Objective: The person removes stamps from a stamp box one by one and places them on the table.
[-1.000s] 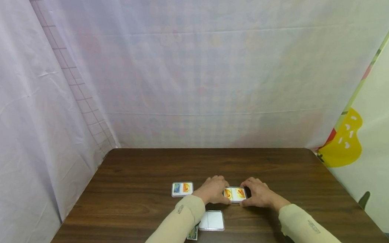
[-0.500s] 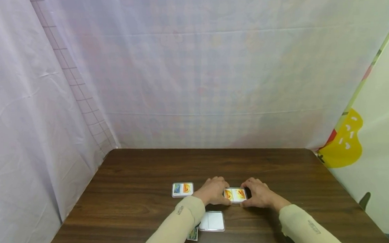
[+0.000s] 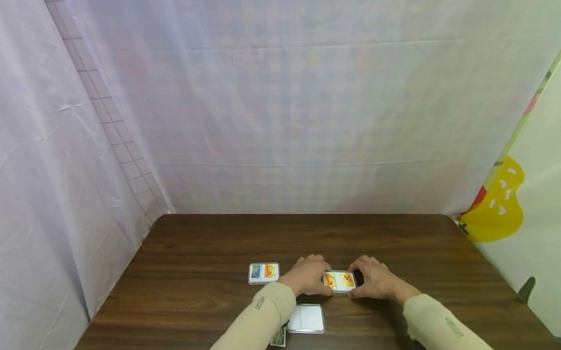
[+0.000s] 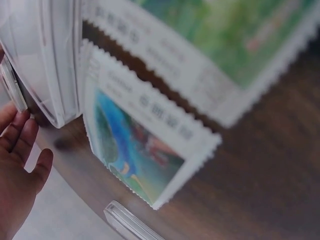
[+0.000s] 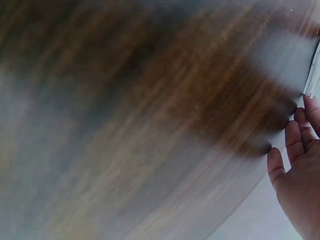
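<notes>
In the head view a flat clear plastic case (image 3: pixel 339 281) with two orange-and-white stamps inside lies on the brown table. My left hand (image 3: pixel 308 276) holds its left end between thumb and fingers. At its right end my right hand (image 3: pixel 372 279) grips it the same way. The right wrist view catches only an edge of this case (image 5: pixel 313 75) at the fingertips. Nearer the person, by the left forearm, lies a clear case (image 3: pixel 306 319) with a white inside. Loose stamps with toothed edges, one showing a blue bird-like picture (image 4: pixel 135 142), lie beside it in the left wrist view.
Another clear case (image 3: pixel 264 273) with a blue and an orange stamp lies left of my left hand. The left sleeve (image 3: pixel 251 326) partly covers a green loose stamp (image 3: pixel 278 337). White curtains (image 3: pixel 277 116) hang behind the wooden table (image 3: pixel 196 298).
</notes>
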The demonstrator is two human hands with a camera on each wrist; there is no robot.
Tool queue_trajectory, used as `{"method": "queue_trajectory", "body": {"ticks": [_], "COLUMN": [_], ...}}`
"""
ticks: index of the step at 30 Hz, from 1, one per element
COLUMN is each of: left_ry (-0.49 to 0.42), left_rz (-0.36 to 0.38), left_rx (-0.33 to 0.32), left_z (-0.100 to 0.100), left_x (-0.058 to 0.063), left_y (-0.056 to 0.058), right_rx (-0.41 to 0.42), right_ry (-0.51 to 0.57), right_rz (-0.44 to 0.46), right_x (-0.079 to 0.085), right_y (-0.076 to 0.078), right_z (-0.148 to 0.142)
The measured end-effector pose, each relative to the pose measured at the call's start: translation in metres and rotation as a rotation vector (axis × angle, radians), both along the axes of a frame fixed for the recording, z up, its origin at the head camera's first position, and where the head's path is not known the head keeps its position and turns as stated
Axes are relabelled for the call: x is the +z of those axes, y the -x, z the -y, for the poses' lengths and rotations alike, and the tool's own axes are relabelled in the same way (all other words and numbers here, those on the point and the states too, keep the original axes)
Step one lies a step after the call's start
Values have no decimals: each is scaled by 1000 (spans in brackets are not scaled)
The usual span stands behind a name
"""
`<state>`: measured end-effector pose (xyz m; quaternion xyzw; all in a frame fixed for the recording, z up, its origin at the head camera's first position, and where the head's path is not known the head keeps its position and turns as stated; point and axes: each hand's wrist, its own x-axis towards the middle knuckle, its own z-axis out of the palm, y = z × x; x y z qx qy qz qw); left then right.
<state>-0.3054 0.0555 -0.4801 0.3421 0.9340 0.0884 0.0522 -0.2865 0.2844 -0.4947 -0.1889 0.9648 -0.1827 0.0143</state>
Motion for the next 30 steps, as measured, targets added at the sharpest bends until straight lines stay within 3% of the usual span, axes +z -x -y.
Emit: {"method": "queue_trajectory", "body": {"ticks": [12,30], "left_ry": [39,-2], "left_rz": [-2,-8], "left_rx": [-21,-1], "left_z": [0,-2], "left_x": [2,1], "left_y": [2,2], "right_rx": [3,-11], "right_ry": [-31,-40], "right_rz": [-28,-13], "right_x": [0,1], "right_y": [0,0], "right_z": [3,4]}}
